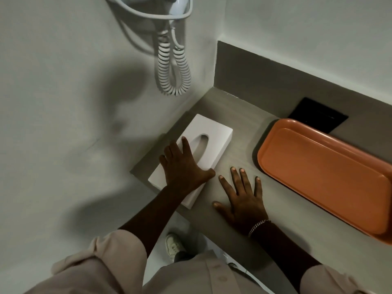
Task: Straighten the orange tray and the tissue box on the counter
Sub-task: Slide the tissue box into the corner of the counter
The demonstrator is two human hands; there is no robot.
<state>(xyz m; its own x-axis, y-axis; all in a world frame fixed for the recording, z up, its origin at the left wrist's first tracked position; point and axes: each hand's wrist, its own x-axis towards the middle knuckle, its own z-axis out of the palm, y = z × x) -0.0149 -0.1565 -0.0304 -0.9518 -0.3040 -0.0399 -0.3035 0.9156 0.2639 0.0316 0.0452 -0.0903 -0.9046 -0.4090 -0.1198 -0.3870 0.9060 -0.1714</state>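
A white tissue box (209, 132) with an oval slot lies on the grey counter (239, 145) beside the left wall, its near corner at the counter's front edge. My left hand (182, 168) rests flat on the box's near half, fingers spread over the top and thumb at its right side. My right hand (241, 196) lies flat on the counter just right of the box, fingers apart, holding nothing, a bracelet on the wrist. The empty orange tray (324, 177) sits on the right of the counter, apart from both hands, running off the frame's right edge.
A black rectangular plate (318, 115) lies on the counter behind the tray, against the grey backsplash (275, 81). A wall-mounted hair dryer with a coiled white cord (174, 66) hangs on the left wall above the box. My shoe (175, 245) shows on the floor below the counter edge.
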